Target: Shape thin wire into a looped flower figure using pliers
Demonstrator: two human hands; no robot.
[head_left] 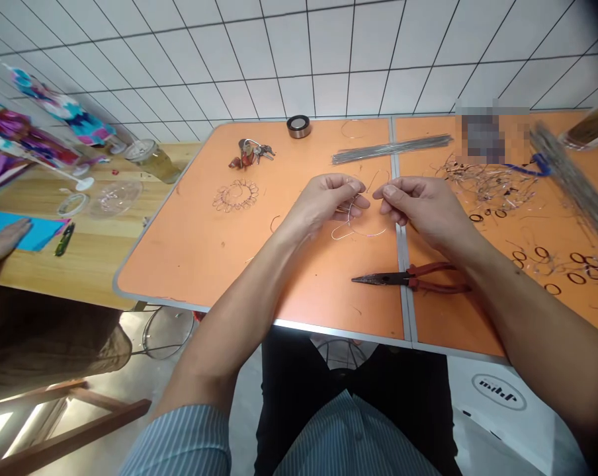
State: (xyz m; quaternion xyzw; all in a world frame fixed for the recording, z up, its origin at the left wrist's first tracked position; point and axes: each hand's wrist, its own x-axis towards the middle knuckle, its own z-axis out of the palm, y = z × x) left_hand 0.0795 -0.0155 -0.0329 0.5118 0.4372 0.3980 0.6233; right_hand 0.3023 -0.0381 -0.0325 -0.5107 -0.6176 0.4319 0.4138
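Near the middle of the orange folding table (259,258), my left hand (331,198) pinches a thin wire (371,235) bent into curved loops. Part of the wire is hidden behind the fingers. Thumb and forefinger pressed together, my right hand (421,203) is just to the right of it; a fine wire end seems to be in its fingertips, too thin to be sure. Below the hands lie needle-nose pliers (383,279) with red handles, their jaws pointing left. A ring of small wire loops (235,196) rests to the left, flat on the table.
Keys (262,152) and a black tape roll (299,125) lie at the back. Straight wires (391,149) cross the table seam. At right are tangled wire scraps (502,185), small dark rings (542,252) and another wire bundle (577,178). A co-worker's hand (5,239) rests on blue sheets at far left.
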